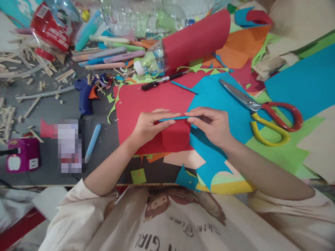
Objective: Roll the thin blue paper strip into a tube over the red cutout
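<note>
One thin blue strip (pixel 180 118) is near the centre of the frame. The left hand (pixel 154 122) grasps its left part between thumb and fingers, and the right hand (pixel 212 122) pinches its right part in the same manner. The fingertips of both hands almost meet. Below them lies a red sheet (pixel 136 108). A pen (pixel 163 81) rests above the centre, scissors (pixel 258 107) are at the right, and a glue gun (pixel 85 97) lies at the left of the frame.
</note>
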`<state>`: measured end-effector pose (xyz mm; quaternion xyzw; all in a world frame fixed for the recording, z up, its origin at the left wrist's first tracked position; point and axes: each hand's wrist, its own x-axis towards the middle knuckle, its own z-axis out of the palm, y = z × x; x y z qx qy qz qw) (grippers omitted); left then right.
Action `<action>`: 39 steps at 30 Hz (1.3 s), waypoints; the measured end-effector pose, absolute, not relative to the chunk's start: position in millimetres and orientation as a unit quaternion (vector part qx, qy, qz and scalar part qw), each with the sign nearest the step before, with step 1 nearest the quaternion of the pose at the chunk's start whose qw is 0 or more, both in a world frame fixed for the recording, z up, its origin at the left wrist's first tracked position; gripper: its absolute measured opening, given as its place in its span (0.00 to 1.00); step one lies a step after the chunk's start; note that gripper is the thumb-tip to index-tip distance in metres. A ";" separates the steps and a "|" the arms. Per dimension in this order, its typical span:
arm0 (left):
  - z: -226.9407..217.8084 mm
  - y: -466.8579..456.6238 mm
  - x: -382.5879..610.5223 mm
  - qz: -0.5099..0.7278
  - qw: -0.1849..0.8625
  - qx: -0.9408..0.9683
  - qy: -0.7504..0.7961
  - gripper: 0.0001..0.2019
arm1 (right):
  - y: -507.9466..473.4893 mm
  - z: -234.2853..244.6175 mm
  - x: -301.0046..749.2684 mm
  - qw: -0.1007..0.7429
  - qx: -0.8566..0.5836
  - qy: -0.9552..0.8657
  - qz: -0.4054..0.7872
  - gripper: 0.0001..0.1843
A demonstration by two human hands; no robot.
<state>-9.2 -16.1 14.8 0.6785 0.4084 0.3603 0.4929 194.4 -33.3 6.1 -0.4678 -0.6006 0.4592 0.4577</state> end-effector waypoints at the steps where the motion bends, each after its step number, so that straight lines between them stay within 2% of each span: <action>1: 14.8 -16.1 -9.1 0.362 0.494 0.679 0.406 0.11 | -33.2 6.2 194.3 0.453 -0.472 -0.597 0.463 0.04; 11: 17.0 -16.1 -8.5 0.356 0.522 0.652 0.419 0.10 | -33.0 7.0 193.4 0.430 -0.456 -0.647 0.435 0.08; 15: 19.1 -16.6 -7.4 0.316 0.530 0.655 0.436 0.14 | -32.2 9.8 192.9 0.381 -0.416 -0.708 0.425 0.15; 19: 17.9 -17.7 -6.3 0.295 0.531 0.671 0.425 0.13 | -32.0 13.1 192.0 0.322 -0.388 -0.777 0.377 0.22; 25: 15.9 -18.2 -6.7 0.298 0.534 0.676 0.412 0.12 | -33.4 12.7 191.4 0.305 -0.392 -0.806 0.323 0.26; 34: 16.2 -17.5 -5.1 0.296 0.536 0.668 0.423 0.13 | -31.5 14.4 192.0 0.293 -0.420 -0.772 0.375 0.30; 39: 16.9 -17.9 -5.7 0.307 0.531 0.655 0.443 0.14 | -31.8 15.5 191.4 0.337 -0.460 -0.698 0.433 0.30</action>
